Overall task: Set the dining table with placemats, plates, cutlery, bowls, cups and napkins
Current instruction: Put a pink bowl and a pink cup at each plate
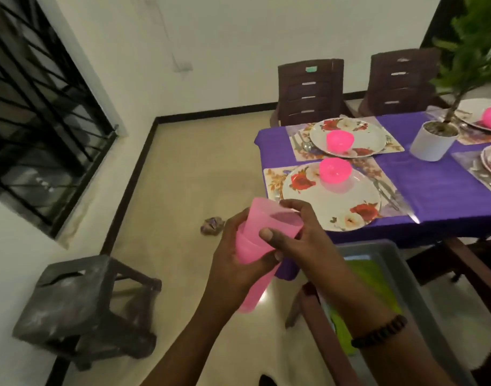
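Note:
I hold a stack of pink plastic cups (252, 280) in front of me, off the table's left end. My left hand (233, 257) wraps the stack's middle. My right hand (291, 227) pinches the rim of the top cup (266, 215), which sits tilted and partly lifted out. On the purple tablecloth (422, 185) lie floral placemats, each with a flowered plate, a pink bowl on it and cutlery beside it: the near plate (339, 201) with its bowl (335, 169), the far plate (361, 140) with its bowl (339, 140).
A white pot with a green plant (433, 143) stands mid-table. Two dark chairs (311, 90) line the far side. A grey tub with green cloths (400, 263) rests on a chair at my right. A dark stool (83, 305) stands on the floor at left.

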